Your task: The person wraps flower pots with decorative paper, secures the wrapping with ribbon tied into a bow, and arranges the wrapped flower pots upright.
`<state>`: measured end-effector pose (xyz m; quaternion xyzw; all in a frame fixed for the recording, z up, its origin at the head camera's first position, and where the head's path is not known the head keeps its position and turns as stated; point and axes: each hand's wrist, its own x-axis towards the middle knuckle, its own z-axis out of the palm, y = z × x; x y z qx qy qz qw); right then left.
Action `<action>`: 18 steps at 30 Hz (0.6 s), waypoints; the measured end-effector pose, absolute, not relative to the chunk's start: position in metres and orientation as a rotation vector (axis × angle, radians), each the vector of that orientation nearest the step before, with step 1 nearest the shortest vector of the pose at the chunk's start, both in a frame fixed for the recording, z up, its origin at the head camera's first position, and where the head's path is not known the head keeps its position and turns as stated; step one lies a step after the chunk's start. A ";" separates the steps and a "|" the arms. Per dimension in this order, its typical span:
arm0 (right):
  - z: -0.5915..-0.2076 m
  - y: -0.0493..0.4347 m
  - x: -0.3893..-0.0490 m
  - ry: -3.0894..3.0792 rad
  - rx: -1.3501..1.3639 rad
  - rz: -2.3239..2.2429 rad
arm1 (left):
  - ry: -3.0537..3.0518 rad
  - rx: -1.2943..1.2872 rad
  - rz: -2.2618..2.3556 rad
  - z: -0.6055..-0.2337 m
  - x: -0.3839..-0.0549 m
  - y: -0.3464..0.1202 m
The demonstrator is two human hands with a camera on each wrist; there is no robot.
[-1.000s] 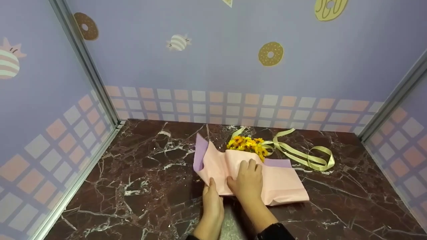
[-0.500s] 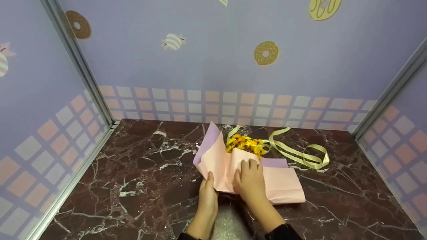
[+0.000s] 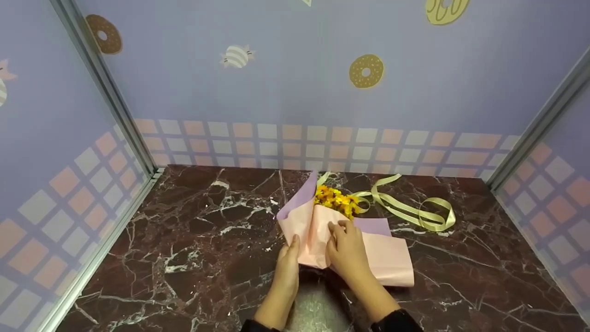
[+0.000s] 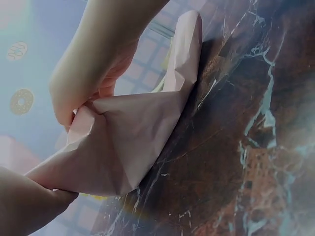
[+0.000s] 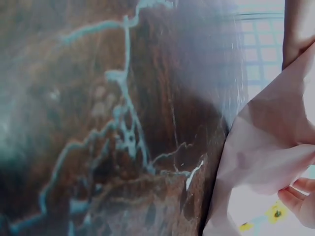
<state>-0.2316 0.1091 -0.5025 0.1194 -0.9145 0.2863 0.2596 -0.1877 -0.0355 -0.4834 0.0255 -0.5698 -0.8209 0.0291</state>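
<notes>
A sheet of flower wrapping paper point(image 3: 385, 258), pink on one face and purple on the other, is folded partly around yellow and orange flowers point(image 3: 336, 199). My left hand point(image 3: 286, 267) grips the paper's lower left edge, thumb on top, as the left wrist view also shows. Over the middle fold, my right hand point(image 3: 348, 249) holds the paper with curled fingers. To the left of the flowers, a purple-lined flap point(image 3: 299, 203) stands raised. The flower stems are hidden under the paper.
A pale yellow-green ribbon point(image 3: 405, 212) lies looped behind and right of the flowers. Dark red marbled tabletop point(image 3: 207, 249) surrounds the work. Patterned panels point(image 3: 295, 92) enclose the back and both sides.
The left flap has risen and swung right toward the flowers, with my left hand on its edge. My right hand stays on the middle fold, its fingers now more curled. The ribbon keeps its place.
</notes>
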 end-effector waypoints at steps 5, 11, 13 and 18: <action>-0.503 0.109 -0.232 -2.455 0.324 0.792 | -1.900 -0.051 -2.497 -0.481 -0.190 -0.036; -0.505 0.112 -0.233 -2.470 0.323 0.844 | -2.113 -0.116 -2.375 -0.481 -0.194 -0.034; -0.503 0.114 -0.233 -2.473 0.328 0.889 | -2.156 -0.165 -2.361 -0.482 -0.195 -0.034; -0.495 0.125 -0.231 -2.468 0.336 1.122 | -2.240 -0.299 -2.305 -0.483 -0.198 -0.034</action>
